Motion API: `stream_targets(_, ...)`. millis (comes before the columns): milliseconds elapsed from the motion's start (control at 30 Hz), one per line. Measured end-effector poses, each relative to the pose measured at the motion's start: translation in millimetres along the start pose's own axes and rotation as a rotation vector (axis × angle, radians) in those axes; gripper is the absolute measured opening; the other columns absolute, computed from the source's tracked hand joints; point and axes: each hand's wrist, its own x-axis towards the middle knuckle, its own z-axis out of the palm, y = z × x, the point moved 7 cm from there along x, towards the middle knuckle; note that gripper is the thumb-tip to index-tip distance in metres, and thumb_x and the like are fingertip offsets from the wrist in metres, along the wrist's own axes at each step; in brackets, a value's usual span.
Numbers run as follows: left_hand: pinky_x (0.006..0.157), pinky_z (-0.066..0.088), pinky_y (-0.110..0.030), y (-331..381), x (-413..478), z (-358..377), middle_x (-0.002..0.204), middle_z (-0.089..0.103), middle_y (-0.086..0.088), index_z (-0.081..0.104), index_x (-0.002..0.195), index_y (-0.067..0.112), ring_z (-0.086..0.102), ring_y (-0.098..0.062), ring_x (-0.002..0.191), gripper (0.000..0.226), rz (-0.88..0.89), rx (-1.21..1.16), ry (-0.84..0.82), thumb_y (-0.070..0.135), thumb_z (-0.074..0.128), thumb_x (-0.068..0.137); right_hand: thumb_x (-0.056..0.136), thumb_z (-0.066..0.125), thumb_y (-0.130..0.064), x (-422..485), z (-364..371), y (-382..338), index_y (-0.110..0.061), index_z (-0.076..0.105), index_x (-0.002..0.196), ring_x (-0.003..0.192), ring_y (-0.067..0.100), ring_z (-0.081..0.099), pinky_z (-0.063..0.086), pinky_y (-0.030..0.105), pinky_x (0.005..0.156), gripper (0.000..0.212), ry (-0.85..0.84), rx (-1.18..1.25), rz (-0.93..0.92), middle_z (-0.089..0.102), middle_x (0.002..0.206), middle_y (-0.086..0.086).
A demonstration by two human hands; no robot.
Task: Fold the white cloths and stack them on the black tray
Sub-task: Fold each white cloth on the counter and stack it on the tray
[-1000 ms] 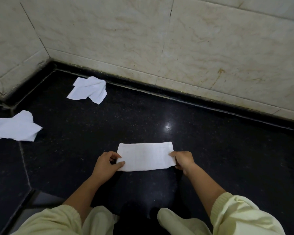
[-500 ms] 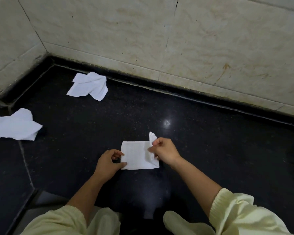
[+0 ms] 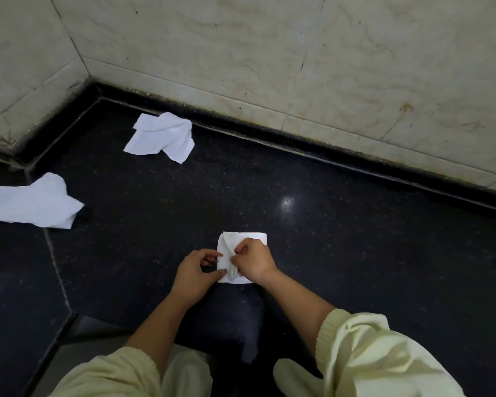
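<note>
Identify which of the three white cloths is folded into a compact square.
The front cloth, gripped by the left hand and right hand, nearest the person. The wall cloth and the left-edge cloth lie crumpled, untouched.

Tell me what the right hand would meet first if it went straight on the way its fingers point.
Probably the left hand: the right hand, pinching the folded cloth, points left across it, and the left hand holds that edge just ahead. Depth is unclear.
</note>
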Motion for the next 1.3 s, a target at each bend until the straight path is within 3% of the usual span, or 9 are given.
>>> stream_targets(167, 0.07, 0.04, -0.008, 0, 2, -2, 0.099, 0.062, 0.003, 0.069, 0.1, 0.022, 0.058, -0.005, 0.087, 0.014, -0.001, -0.03, 0.019, 0.015, 0.064, 0.089, 0.083, 0.063, -0.011, 0, 10, 3, -0.022, 0.052, 0.078, 0.085, 0.018, 0.061, 0.049, 0.029, 0.073, 0.017, -0.018, -0.01, 0.008, 0.062, 0.088, 0.001)
stream_targets(300, 0.071, 0.04, -0.01, -2, 3, -3, 0.103, 0.063, 0.004, 0.069, 0.103, 0.023, 0.059, -0.006, 0.09, 0.015, -0.016, -0.02, 0.005, 0.021, 0.056, 0.095, 0.085, 0.063, -0.014, -2, 12, 3, -0.018, 0.057, 0.089, 0.093, 0.019, 0.063, 0.047, 0.025, 0.075, 0.009, 0.0, 0.017, 0.004, 0.067, 0.097, 0.004)
stream_targets(367, 0.072, 0.041, -0.01, -2, 4, -3, 0.104, 0.063, 0.005, 0.068, 0.101, 0.025, 0.06, -0.005, 0.092, 0.015, -0.023, -0.027, -0.002, 0.022, 0.053, 0.096, 0.086, 0.064, -0.018, -3, 14, 3, -0.019, 0.058, 0.088, 0.095, 0.02, 0.065, 0.049, 0.026, 0.076, 0.006, 0.001, 0.03, -0.006, 0.07, 0.099, 0.006)
stream_targets(467, 0.072, 0.04, -0.01, -1, 4, -3, 0.104, 0.063, 0.003, 0.065, 0.099, 0.027, 0.058, -0.004, 0.091, 0.014, -0.045, -0.014, -0.002, 0.024, 0.051, 0.097, 0.086, 0.066, -0.02, -5, 12, 3, -0.022, 0.06, 0.074, 0.087, 0.023, 0.068, 0.056, 0.036, 0.082, 0.013, -0.023, 0.078, -0.017, 0.07, 0.085, 0.005)
stream_targets(600, 0.066, 0.038, -0.011, 3, 3, -1, 0.1, 0.064, 0.003, 0.066, 0.098, 0.022, 0.058, -0.004, 0.085, 0.016, -0.091, 0.019, 0.022, 0.034, 0.057, 0.094, 0.086, 0.062, -0.01, -7, -14, 4, -0.017, 0.066, 0.072, 0.066, 0.013, 0.065, 0.058, 0.033, 0.075, 0.016, -0.004, 0.132, -0.019, 0.068, 0.075, 0.002)
stream_targets(767, 0.068, 0.046, -0.023, 14, 6, 1, 0.09, 0.063, 0.001, 0.063, 0.094, 0.018, 0.059, -0.012, 0.08, 0.02, -0.146, 0.13, 0.055, 0.031, 0.072, 0.082, 0.082, 0.058, -0.006, -4, -65, 27, -0.014, 0.066, 0.07, 0.073, 0.022, 0.068, 0.058, 0.037, 0.073, 0.017, 0.14, 0.129, 0.054, 0.07, 0.076, 0.006)
stream_targets(1133, 0.074, 0.046, -0.025, 12, 3, -14, 0.091, 0.069, -0.005, 0.067, 0.1, 0.007, 0.06, -0.015, 0.081, 0.028, -0.246, 0.116, 0.163, 0.02, 0.078, 0.078, 0.078, 0.066, -0.011, -11, -65, 58, -0.012, 0.065, 0.075, 0.075, 0.019, 0.063, 0.057, 0.037, 0.077, 0.003, 0.172, 0.185, 0.149, 0.069, 0.08, 0.006)
stream_targets(1233, 0.08, 0.057, -0.036, 8, 2, -12, 0.088, 0.071, -0.007, 0.068, 0.084, 0.012, 0.067, -0.021, 0.083, 0.016, -0.321, 0.021, 0.16, 0.023, 0.077, 0.078, 0.08, 0.067, -0.009, -12, -60, 60, -0.013, 0.062, 0.073, 0.072, 0.018, 0.063, 0.058, 0.039, 0.078, 0.01, 0.167, 0.254, 0.171, 0.069, 0.08, 0.006)
stream_targets(1300, 0.076, 0.059, -0.038, 9, -1, -8, 0.078, 0.066, -0.009, 0.059, 0.067, 0.013, 0.066, -0.024, 0.079, 0.023, -0.391, -0.11, 0.129, 0.02, 0.076, 0.081, 0.082, 0.068, -0.008, -13, -54, 59, -0.013, 0.061, 0.078, 0.074, 0.017, 0.063, 0.058, 0.033, 0.07, 0.009, 0.129, 0.318, 0.174, 0.068, 0.084, 0.006)
